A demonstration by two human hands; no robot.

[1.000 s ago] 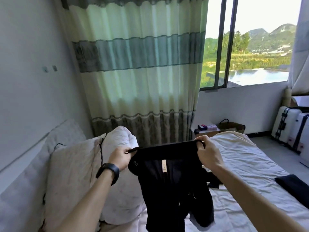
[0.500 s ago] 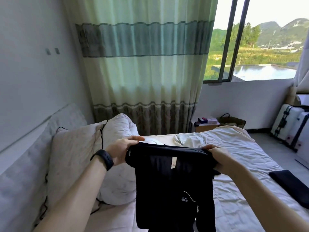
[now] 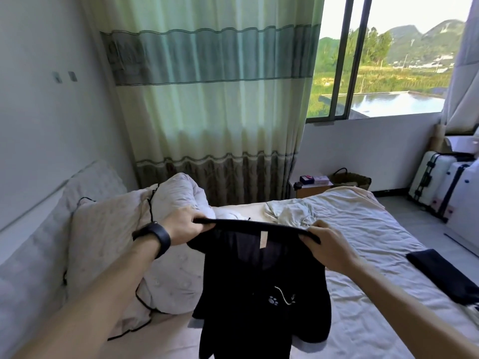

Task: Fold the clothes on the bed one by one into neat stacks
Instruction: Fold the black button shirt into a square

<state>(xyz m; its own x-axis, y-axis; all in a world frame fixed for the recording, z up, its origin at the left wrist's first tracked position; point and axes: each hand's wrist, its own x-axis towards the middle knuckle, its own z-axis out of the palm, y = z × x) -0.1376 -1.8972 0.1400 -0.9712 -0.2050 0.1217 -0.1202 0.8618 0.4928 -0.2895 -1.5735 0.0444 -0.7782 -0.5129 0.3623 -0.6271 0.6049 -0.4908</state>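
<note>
Black garment point(image 3: 261, 281) hangs centre frame, low over the bed point(image 3: 363, 229), its top edge stretched between both hands. Left hand point(image 3: 185, 224) and right hand point(image 3: 329, 244) each pinch one end, fingers curled round the hem. Vs a second ago: held lower, spread wider. My guess is it gets laid flat next. Pale tag point(image 3: 263, 239) inside top edge, nothing legible. Small paw-print motif point(image 3: 273, 300) lower down; no brand readable.

left hand point(image 3: 182, 224): grips black garment point(image 3: 261, 288) top edge | right hand point(image 3: 329, 248): grips same edge | garment: hanging above bed point(image 3: 375, 234)
</note>
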